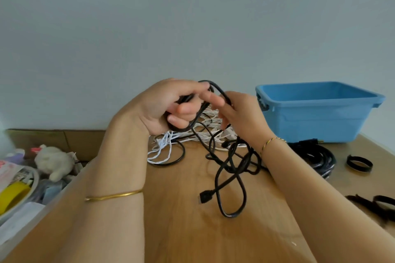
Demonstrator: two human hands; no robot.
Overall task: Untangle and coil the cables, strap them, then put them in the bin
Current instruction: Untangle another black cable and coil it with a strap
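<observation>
The left hand (168, 107) grips loops of a thin black cable (205, 196); the right hand (241, 115) pinches it. A blue rectangular plastic bin (316, 117) stands at two o'clock.

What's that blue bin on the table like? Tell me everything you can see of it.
The bin is a blue, plastic-looking rectangular tub, lidless, upright on the wooden table at far right, near the wall. It has a thick rim and a dark latch at its left end. The inner walls that show are bare; its floor is hidden. A dark coiled cable lies before its base; whether they touch is unclear.
</observation>
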